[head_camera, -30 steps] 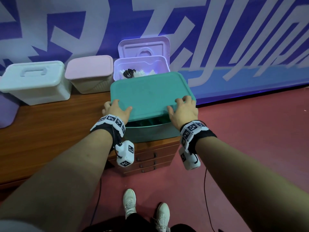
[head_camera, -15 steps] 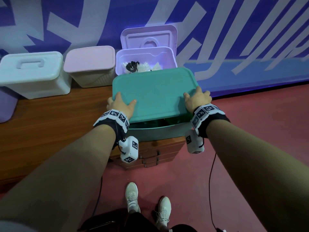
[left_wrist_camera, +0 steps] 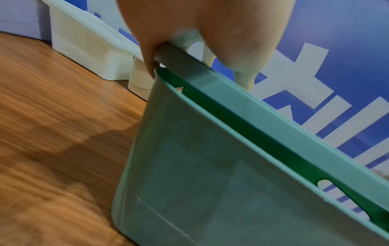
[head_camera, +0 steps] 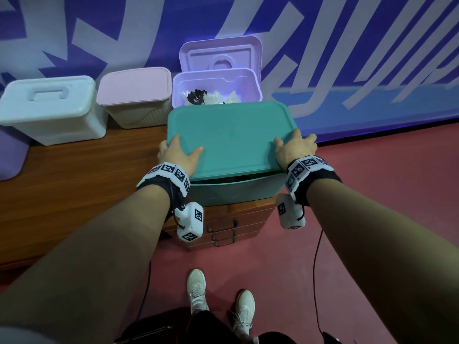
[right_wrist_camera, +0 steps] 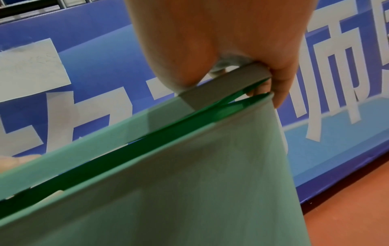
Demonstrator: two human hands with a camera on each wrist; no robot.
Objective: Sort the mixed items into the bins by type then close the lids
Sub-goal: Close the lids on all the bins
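Observation:
A teal lid point(head_camera: 231, 137) lies slanted over the teal bin point(head_camera: 236, 193) at the table's right end, with a dark gap along the near rim. My left hand point(head_camera: 180, 152) grips the lid's near left corner, thumb on top. My right hand point(head_camera: 293, 147) grips its right edge. In the left wrist view the left hand point(left_wrist_camera: 189, 25) holds the lid point(left_wrist_camera: 231, 94) just above the bin wall point(left_wrist_camera: 189, 166). In the right wrist view the fingers point(right_wrist_camera: 280, 89) curl under the lid point(right_wrist_camera: 105, 146), a slit above the bin point(right_wrist_camera: 189, 199).
Behind the teal bin stands an open purple bin point(head_camera: 255, 95) with black and white items inside and its lid point(head_camera: 221, 55) upright. A pink-lidded bin point(head_camera: 134, 95) and a white lidded bin point(head_camera: 49, 108) stand to the left. The wooden table point(head_camera: 74, 184) ends at drawers point(head_camera: 223, 229) and red floor.
The lid has come lower onto the teal bin and the near gap has narrowed. My right hand slid from the lid's near edge to its right side.

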